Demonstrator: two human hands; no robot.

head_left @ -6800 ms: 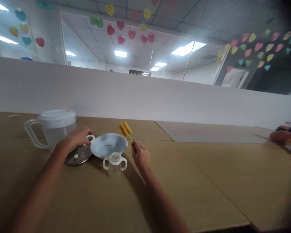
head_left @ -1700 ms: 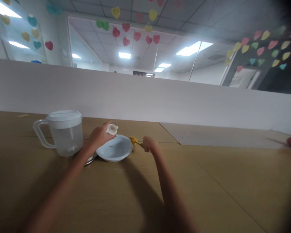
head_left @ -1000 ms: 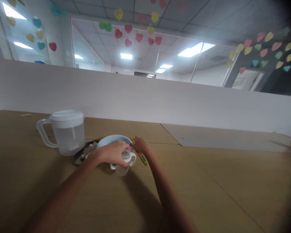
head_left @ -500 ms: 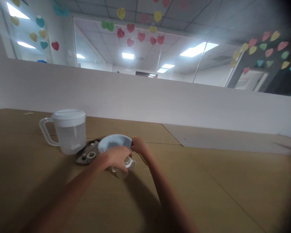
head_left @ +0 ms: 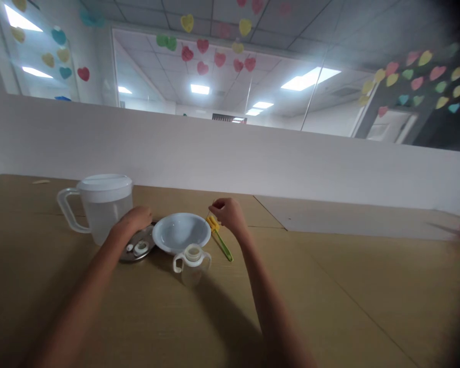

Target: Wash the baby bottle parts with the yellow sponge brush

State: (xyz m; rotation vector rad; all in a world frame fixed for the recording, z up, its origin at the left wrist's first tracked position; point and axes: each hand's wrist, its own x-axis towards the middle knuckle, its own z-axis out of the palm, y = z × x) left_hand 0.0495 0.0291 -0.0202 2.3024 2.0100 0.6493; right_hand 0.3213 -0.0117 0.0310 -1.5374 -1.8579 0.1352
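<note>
Right hand pinched on a thin rod; left hand at the tray; bottle standing open by the bowl

Landmark for all positions: the white bowl (head_left: pixel 181 234), set upright on the wood-toned table (head_left: pixel 314 301).

Right hand (head_left: pixel 230 213): raised just beyond the bowl's right rim. Thumb and fingertips are together, clamped on a thin rod (head_left: pixel 209 212). The rod is fine and faint; its full length and its lower end cannot be made out.

Left hand (head_left: pixel 137 219): left of the bowl, over the far part of the metal tray (head_left: pixel 147 236). The fingers point away from the camera and are partly hidden. Whether they are apart or gripping anything cannot be told.

Bottle (head_left: pixel 191 273): upright on the near side of the bowl, slightly right of its middle. Two white side handles; mouth uncovered. In this view its top overlaps the bowl's near rim; contact cannot be confirmed.

Brush (head_left: pixel 224 246): lying to the right of the bowl, yellow sponge head near the rim, green handle slanting towards the camera.

Tray: just beside the bowl on the left. It carries a white ring (head_left: pixel 141 251) and a small white piece (head_left: pixel 129 248).

Jug (head_left: pixel 107 208): farther left of the bowl, beyond the tray. Translucent body, white lid on, handle facing away from the bowl.
</note>
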